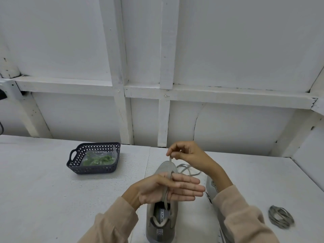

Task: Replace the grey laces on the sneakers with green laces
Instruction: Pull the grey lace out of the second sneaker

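Two hands [168, 188] [185, 153] on grey lace [165, 199], over sneaker [166, 167]

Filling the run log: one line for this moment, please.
step: unlacing; right hand: pinches grey lace; left hand: flat on sneaker; green laces: in basket; lace bundle: on table

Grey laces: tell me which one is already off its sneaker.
The coiled grey lace lying on the table at far right, touching no shoe. The other grey lace runs from the middle sneaker up into the right hand, which pinches it.
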Action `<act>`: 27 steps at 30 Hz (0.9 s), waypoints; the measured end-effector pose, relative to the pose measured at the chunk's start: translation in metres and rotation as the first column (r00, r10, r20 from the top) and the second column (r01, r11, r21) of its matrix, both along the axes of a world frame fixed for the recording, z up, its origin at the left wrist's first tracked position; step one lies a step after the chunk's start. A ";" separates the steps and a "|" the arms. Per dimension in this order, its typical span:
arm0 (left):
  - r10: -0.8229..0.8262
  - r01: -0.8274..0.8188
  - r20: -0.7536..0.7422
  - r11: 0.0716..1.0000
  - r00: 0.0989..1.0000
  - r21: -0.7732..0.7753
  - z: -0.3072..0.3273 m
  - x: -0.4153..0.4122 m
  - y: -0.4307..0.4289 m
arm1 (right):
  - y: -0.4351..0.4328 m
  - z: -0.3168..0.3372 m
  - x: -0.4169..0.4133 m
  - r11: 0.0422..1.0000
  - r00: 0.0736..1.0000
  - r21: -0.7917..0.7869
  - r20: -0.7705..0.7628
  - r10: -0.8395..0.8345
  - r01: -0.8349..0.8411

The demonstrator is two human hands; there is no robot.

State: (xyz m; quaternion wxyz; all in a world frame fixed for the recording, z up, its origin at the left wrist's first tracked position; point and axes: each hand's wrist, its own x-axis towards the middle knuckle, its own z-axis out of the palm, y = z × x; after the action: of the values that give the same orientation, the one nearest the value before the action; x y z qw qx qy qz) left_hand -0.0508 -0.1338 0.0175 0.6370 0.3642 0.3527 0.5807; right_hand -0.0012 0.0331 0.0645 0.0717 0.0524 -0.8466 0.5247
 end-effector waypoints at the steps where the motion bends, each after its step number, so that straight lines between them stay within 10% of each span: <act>1: 0.003 -0.003 -0.001 1.000 1.000 0.018 0.004 -0.001 0.000 | 0.005 -0.001 0.006 0.999 0.999 -0.036 0.033 0.004 -0.003; 3: 0.023 -0.025 0.036 0.998 0.999 0.060 0.010 -0.005 0.002 | -0.014 -0.017 -0.005 0.998 0.997 -0.049 0.061 -0.042 0.045; 6: 0.089 -0.112 0.202 0.988 0.975 0.106 0.020 -0.019 0.005 | -0.049 -0.037 -0.009 0.780 0.787 0.155 0.025 -0.617 0.606; 10: 0.191 -0.240 0.312 0.963 0.931 0.126 0.029 -0.045 0.005 | -0.035 -0.047 0.026 0.998 0.968 -0.019 0.242 0.065 -0.062; 16: 0.329 -0.348 0.221 0.936 0.918 0.050 0.028 -0.059 0.007 | -0.039 -0.021 0.041 0.923 0.912 0.144 0.268 0.310 -0.356; 27: 0.085 -0.078 0.081 0.993 0.993 -0.083 0.010 -0.033 0.007 | -0.008 0.038 0.000 0.923 0.999 0.383 0.004 0.044 -0.042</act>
State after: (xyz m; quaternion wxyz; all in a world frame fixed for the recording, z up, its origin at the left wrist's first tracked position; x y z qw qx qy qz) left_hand -0.0839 -0.1268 0.0279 0.6411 0.2990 0.3629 0.6066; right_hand -0.0009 0.0254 0.1026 0.0506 0.0854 -0.9312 0.3507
